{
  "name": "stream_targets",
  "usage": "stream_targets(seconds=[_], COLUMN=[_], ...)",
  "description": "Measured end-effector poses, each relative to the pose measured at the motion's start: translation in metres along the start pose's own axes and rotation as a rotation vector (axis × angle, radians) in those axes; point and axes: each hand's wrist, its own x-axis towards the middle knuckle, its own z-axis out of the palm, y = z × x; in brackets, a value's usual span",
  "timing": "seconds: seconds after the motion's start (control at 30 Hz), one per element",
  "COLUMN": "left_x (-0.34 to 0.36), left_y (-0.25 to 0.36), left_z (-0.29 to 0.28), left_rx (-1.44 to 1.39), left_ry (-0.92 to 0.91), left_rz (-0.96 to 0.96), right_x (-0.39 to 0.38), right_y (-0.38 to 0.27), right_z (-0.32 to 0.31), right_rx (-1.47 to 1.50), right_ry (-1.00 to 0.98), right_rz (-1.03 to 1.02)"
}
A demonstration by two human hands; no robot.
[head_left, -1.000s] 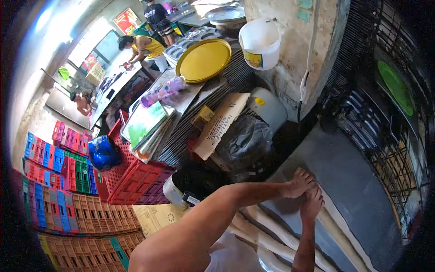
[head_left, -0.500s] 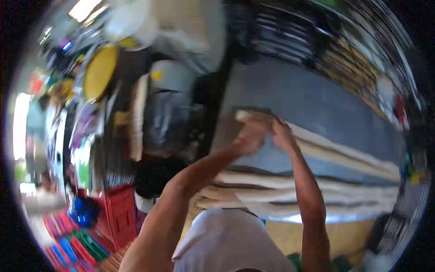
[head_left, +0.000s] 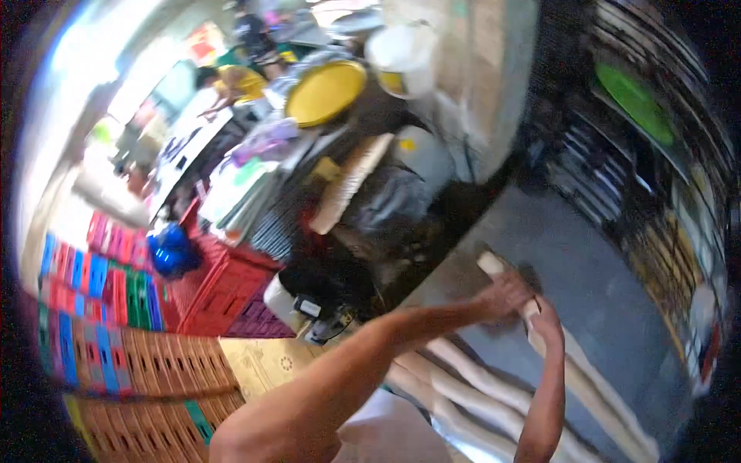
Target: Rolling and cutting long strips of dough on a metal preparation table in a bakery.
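My left hand (head_left: pixel 505 298) is closed around the far end of a long pale dough rope (head_left: pixel 489 265), whose blunt tip sticks out past the fingers. Just beside it, my right hand (head_left: pixel 548 324) grips the same rope, fingers curled; a short pale stretch shows between the hands. From there long dough strands (head_left: pixel 598 393) run toward the lower right along the grey tabletop (head_left: pixel 610 289). Several more dough ropes (head_left: pixel 471 378) lie side by side nearer my body, partly under my forearms.
Red crates (head_left: pixel 231 289) and stacked brown crates (head_left: pixel 154 359) stand at left, with a blue round object (head_left: pixel 171 251). Beyond are a yellow round tray (head_left: pixel 326 92), a white bucket (head_left: pixel 401 60) and a person in yellow (head_left: pixel 243 83). Racks (head_left: pixel 590 166) line the right.
My view has swung to the left, so the table and hands now sit further right and lower. Both hands remain close together at the dough rope's end.
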Motion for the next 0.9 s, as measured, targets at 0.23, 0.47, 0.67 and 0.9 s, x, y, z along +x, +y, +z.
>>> stream_targets(seconds=[0.23, 0.47, 0.67, 0.9], left_x=[0.02, 0.053, 0.034, 0.034], left_y=[-0.012, 0.044, 0.018, 0.066], left_z=[-0.001, -0.003, 0.02, 0.0], left_rx=[0.33, 0.212, 0.056, 0.092], left_ry=[-0.645, -0.389, -0.437, -0.033], left_rz=[-0.039, -0.042, -0.139, -0.022], right_x=[-0.051, 0.018, -0.062, -0.032], right_y=[-0.049, 0.066, -0.004, 0.052], right_z=[0.04, -0.042, 0.016, -0.035], right_rx=[-0.657, 0.301, -0.652, 0.02], right_ry=[0.313, -0.147, 0.352, -0.064], right_rz=[-0.127, -0.155, -0.277, 0.08])
